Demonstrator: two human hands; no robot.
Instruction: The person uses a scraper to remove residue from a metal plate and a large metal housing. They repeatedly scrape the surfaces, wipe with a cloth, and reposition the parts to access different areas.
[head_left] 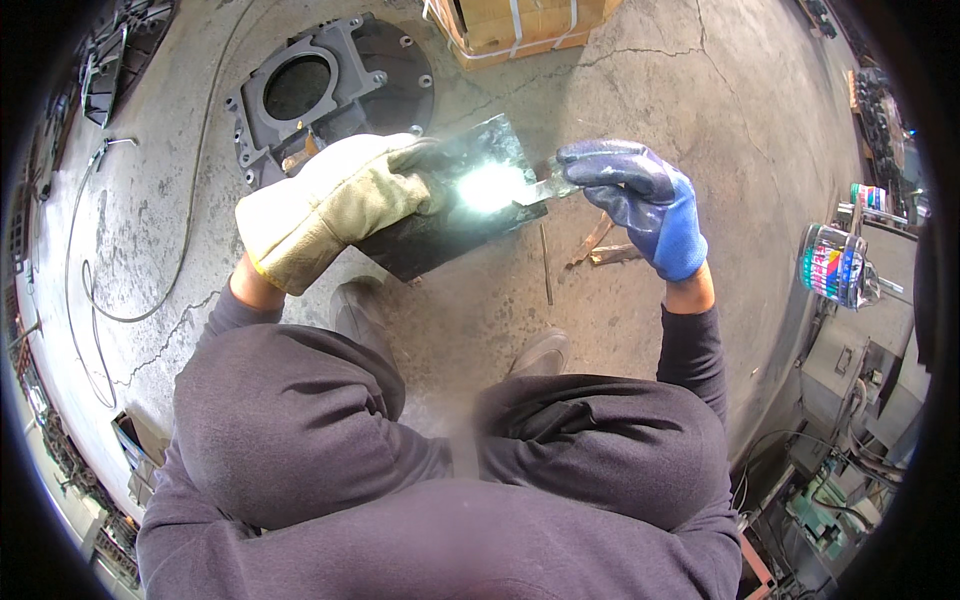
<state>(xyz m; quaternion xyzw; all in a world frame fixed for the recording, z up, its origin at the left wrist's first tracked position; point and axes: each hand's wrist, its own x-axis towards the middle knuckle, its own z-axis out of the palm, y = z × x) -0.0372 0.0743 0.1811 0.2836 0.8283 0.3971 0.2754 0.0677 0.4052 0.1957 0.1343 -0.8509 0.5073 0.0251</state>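
Above the floor point(640, 335), my left hand point(345, 195) clasps the plate point(415, 247) while my right hand point(640, 195) pinches the strip point(546, 189) at its edge, seemingly working there, and next needs, I judge, steady support.

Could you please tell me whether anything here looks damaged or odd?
Yes: the concrete floor has jagged cracks, and the handwear is mismatched: the left hand wears a cream glove, the right hand a blue glove.

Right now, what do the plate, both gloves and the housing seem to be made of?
Plate: dark; metal or plastic, glare hides which.
Left glove: probably leather, matte, thick creases.
Right glove: blue fabric, apparently rubber-coated: shiny fingers.
Housing: likely cast metal, dull grey, holed lugs.
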